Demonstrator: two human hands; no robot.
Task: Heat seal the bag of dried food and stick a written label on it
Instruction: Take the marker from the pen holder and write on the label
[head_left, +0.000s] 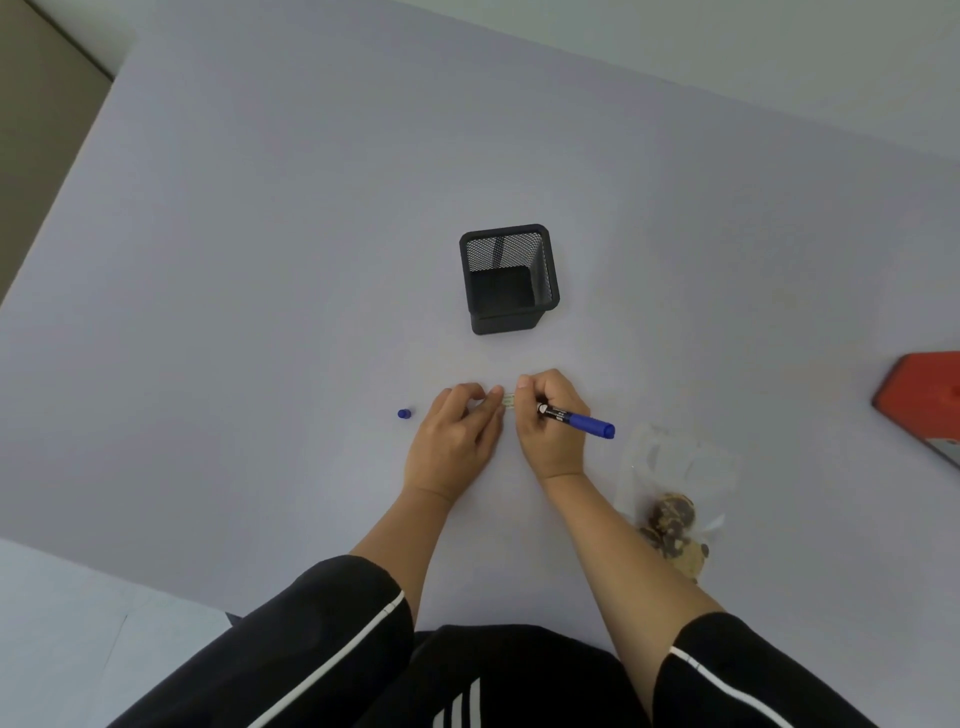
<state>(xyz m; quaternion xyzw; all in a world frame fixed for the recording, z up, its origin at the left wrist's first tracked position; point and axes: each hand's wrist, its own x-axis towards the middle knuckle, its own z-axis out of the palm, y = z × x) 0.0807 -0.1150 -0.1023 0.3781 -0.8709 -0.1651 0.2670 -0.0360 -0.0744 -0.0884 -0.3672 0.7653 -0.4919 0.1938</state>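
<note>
A small pale label lies on the table between my two hands, mostly covered by them. My left hand rests on the table with its fingertips pressing the label's left end. My right hand grips a blue marker, its tip hidden down at the label and its rear end pointing right. The marker's blue cap lies loose to the left of my left hand. A clear plastic bag of dried food lies flat to the right of my right forearm, its brown contents at the near end.
A black mesh pen holder stands beyond my hands, with nothing visible inside. A red heat sealer sits at the right edge of the view. The table's near-left edge runs diagonally; my dark sleeves fill the bottom.
</note>
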